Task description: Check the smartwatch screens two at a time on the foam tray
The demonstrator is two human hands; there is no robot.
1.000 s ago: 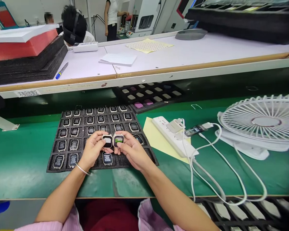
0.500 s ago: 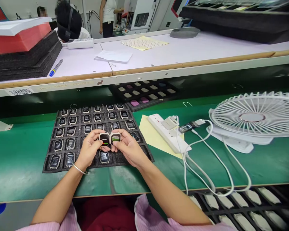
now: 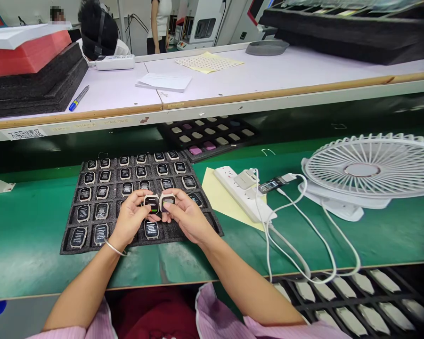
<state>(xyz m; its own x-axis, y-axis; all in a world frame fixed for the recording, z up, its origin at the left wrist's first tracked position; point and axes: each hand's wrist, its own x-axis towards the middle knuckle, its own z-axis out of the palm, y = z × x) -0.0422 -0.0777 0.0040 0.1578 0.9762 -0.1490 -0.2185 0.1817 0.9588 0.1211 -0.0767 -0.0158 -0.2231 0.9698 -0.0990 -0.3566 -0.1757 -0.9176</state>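
Note:
A black foam tray (image 3: 74, 247) lies on the green belt (image 3: 28, 221) and holds several small square watch bodies with lit screens. My left hand (image 3: 129, 222) pinches one watch body (image 3: 151, 204) just above the tray's middle. My right hand (image 3: 187, 217) grips a second watch body (image 3: 168, 201) right beside it, the two screens facing up and nearly touching. Another watch body (image 3: 150, 229) sits in its pocket just below my fingers. A thin bangle is on my left wrist.
A white power strip (image 3: 242, 195) on yellow paper, white cables (image 3: 304, 254) and a white fan (image 3: 365, 172) lie to the right. A second tray (image 3: 207, 136) sits behind. A raised white shelf (image 3: 233, 77) carries papers, a pen and foam stacks. Other people are behind it.
My hands keep the two watch bodies together over the tray. The left watch's screen now shows a green bar. The view has drifted slightly, so everything sits a little further left.

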